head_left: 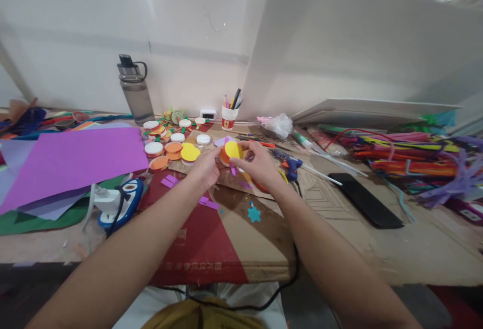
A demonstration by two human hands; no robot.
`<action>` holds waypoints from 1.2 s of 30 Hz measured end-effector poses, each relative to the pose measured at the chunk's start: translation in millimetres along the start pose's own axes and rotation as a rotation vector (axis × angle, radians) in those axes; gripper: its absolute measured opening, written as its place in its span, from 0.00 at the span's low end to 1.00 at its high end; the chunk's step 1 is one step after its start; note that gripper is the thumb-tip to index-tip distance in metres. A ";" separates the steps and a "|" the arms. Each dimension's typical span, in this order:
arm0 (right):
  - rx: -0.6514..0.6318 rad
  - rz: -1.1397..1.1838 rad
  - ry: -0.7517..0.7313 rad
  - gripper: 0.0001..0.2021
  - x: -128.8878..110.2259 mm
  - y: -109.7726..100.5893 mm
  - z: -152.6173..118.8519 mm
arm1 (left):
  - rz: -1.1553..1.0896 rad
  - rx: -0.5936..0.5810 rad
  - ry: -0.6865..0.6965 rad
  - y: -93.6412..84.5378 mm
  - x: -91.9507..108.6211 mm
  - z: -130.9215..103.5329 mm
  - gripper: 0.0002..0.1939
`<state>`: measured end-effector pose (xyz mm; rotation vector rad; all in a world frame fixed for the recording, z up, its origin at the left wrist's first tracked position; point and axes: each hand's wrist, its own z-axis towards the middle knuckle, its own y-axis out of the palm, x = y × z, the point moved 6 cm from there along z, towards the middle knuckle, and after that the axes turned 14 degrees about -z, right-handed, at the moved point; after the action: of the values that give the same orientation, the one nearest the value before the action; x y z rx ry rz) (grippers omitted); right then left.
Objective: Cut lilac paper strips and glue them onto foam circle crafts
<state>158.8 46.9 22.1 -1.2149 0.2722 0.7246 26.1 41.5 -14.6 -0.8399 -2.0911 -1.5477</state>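
Note:
A round, low piece with a yellow top and orange side (233, 151) is held between both hands above the cardboard. My left hand (206, 169) is closed on its left edge, thumb side toward it. My right hand (259, 164) grips the right edge with bent fingers, the thumb near the front. A bit of purple paper (234, 170) hangs just below the piece. To the left sit a similar yellow-topped disc (190, 153) and several orange and white ones. A teal splat-shaped cutout (254, 213) lies nearer me, with purple paper strips (208, 203) beside it.
A blue glue gun (292, 167) lies right of my right hand, its cord running down the table edge. Farther right are a black phone (365, 200) and pipe cleaners (411, 153). On the left are purple sheets (90, 160), a blue power strip (126, 203) and a bottle (136, 92).

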 end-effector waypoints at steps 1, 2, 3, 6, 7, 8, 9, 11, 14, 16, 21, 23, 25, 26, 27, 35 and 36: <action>0.003 -0.013 -0.010 0.23 0.3 0.2 0.1 | 0.007 -0.003 -0.005 -0.3 -0.3 0.4 0.10; 0.003 -0.023 -0.022 0.23 0.4 0.5 0.2 | 0.010 -0.008 -0.009 -0.5 -0.6 0.9 0.10; 0.000 -0.030 -0.037 0.24 0.3 0.8 0.3 | 0.010 -0.010 -0.010 -0.9 -0.8 1.4 0.10; -0.021 -0.036 -0.072 0.24 -0.6 2.2 0.9 | 0.003 -0.011 -0.010 -1.7 -0.9 2.5 0.08; -0.029 -0.037 -0.078 0.24 -0.8 2.6 1.0 | 0.001 -0.008 -0.011 -2.0 -0.9 2.7 0.08; -0.034 -0.039 -0.081 0.24 -0.9 2.9 1.2 | 0.000 -0.004 -0.013 -2.2 -0.9 2.9 0.08; -0.039 -0.042 -0.085 0.24 -1.1 3.0 1.2 | 0.000 -0.001 -0.016 -2.3 -1.0 3.0 0.08; -0.040 -0.048 -0.098 0.23 -1.4 2.9 1.4 | 0.001 -0.008 -0.020 -2.1 -1.1 3.5 0.08; -0.050 -0.031 -0.120 0.21 -0.7 3.1 2.0 | 0.013 -0.033 -0.025 -1.8 -1.6 5.0 0.08; -0.067 -0.005 -0.117 0.21 1.8 4.0 3.2 | 0.021 -0.033 -0.030 -3.1 -2.4 6.4 0.08; -0.101 0.051 -0.073 0.22 9.9 7.0 6.5 | 0.005 -0.041 -0.030 -5.7 -3.7 8.8 0.09; -0.101 0.068 -0.082 0.23 10.3 7.4 6.6 | 0.012 -0.045 -0.024 -5.4 -2.8 7.9 0.08; -0.079 0.088 -0.106 0.24 8.4 6.3 5.8 | 0.018 -0.070 -0.008 -2.9 -0.6 5.5 0.08; -0.058 0.101 -0.124 0.24 6.6 5.0 5.1 | 0.019 -0.091 0.007 -0.9 1.0 3.8 0.08; -0.030 0.113 -0.148 0.25 4.3 3.0 4.2 | 0.017 -0.123 0.031 1.8 3.0 1.9 0.09; 0.311 0.029 -0.433 0.30 -16.9 -15.6 -9.2 | 0.068 -0.411 0.406 19.0 20.2 -14.1 0.15; 0.337 0.020 -0.450 0.30 -18.0 -16.7 -10.6 | 0.071 -0.426 0.421 19.5 20.6 -15.0 0.15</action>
<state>157.9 28.0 41.0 -0.7074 0.0281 0.9072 23.6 35.9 16.8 -0.6379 -1.4466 -1.9648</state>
